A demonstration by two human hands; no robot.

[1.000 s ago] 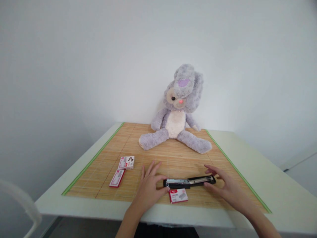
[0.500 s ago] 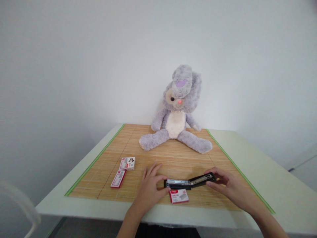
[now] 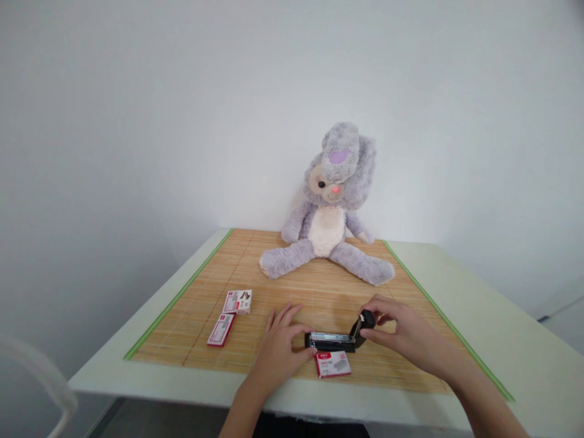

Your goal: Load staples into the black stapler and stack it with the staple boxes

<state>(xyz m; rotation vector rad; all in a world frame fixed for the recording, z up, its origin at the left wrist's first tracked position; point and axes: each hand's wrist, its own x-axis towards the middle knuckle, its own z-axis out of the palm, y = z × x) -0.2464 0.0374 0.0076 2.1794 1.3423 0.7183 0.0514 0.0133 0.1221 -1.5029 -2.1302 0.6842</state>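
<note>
Lifted by the right hand (image 3: pixel 401 328), the hinged half of the black stapler (image 3: pixel 331 342) has swung up and leftward; half a second ago it sloped out low to the right. Now it stands steeply over the flat half, so the stapler is partway folded, neither laid out long nor closed, and the rail in the flat half lies uncovered. The right thumb and fingers are clamped on the raised end. The left hand (image 3: pixel 278 347) stays put, thumb and forefinger on either side of the flat half's left end, the other fingers spread; that looks like a steadying grip.

The stapler lies on the bamboo mat (image 3: pixel 283 286), near the tabletop's (image 3: pixel 182 388) front edge. Just in front of it sits a red-and-white box (image 3: pixel 333 364); whether they touch, I cannot tell. Two more small boxes (image 3: pixel 221 330) lie toward the left edge, and a plush rabbit (image 3: pixel 326 231) sits at the back edge.
</note>
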